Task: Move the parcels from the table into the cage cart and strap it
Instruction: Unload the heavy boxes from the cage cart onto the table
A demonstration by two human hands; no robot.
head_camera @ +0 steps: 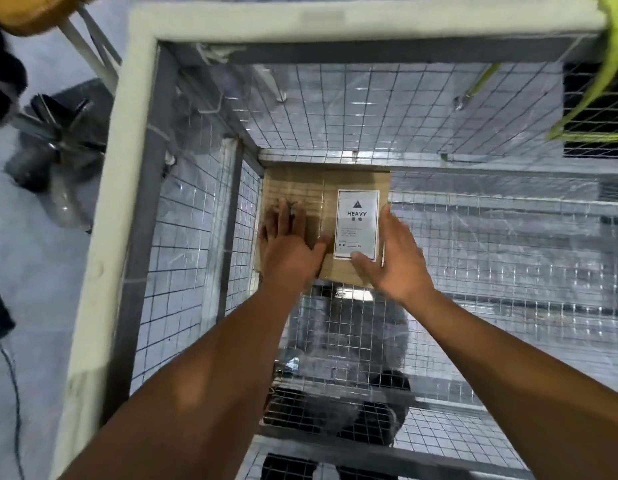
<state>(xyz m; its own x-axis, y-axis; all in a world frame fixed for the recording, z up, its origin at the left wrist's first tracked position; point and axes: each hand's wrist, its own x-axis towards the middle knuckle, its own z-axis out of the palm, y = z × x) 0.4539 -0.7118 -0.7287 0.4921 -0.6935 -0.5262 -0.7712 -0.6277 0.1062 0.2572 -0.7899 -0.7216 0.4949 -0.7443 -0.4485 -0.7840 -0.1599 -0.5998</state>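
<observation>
A brown cardboard parcel (300,188) with a white HEAVY label (357,223) lies flat on the mesh floor in the far left corner of the cage cart (141,109). Both my arms reach down into the cart. My left hand (287,240) rests flat on the parcel's left half with fingers spread. Over the parcel's right edge is my right hand (394,258), open, its thumb at the label's lower edge. A green strap (609,74) hangs from the cart's top rail at the far right.
The cart's wire mesh walls (387,105) rise on all sides, with a padded pale top rail (335,19). Outside on the left stand a chair base (58,140) on the grey floor and a black cable (9,375). My shoes (335,414) show through the mesh.
</observation>
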